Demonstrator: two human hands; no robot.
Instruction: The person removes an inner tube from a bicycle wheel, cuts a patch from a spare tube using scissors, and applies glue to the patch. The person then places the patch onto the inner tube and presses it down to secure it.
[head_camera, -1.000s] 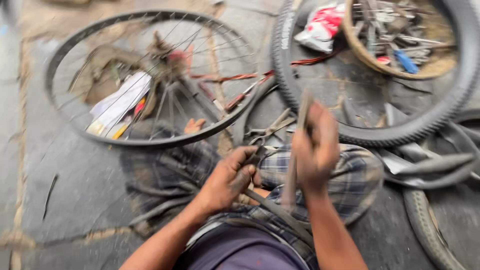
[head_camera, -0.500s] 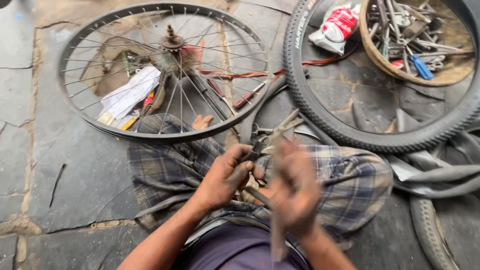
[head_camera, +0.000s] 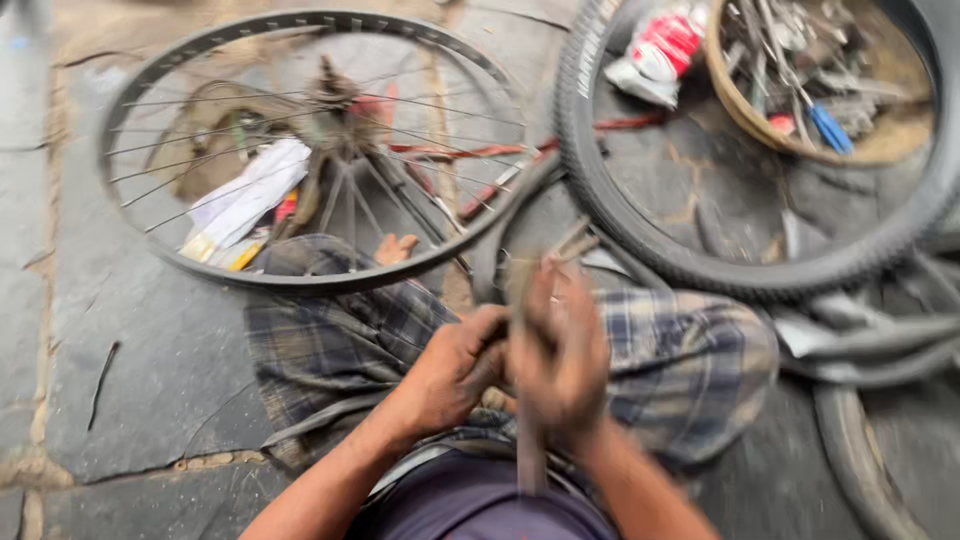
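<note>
Left hand (head_camera: 455, 370) curled tight around a blurred dark part over the checked-cloth lap, right hand (head_camera: 560, 355) clenched on a long thin tool (head_camera: 528, 440) pointing down, knuckles touching, spoked bicycle wheel (head_camera: 320, 150) on stone floor ahead, black tyre (head_camera: 640, 235) right.

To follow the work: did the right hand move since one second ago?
Yes. The right hand came down from near the tyre toward the lap, beside the left hand.

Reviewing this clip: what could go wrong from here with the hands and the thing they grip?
The right hand grips a long thin tool right against the left hand; a slip could strike its fingers. The spoked wheel lies over the person's legs, so a jolt might catch the bare toes under the rim.
</note>
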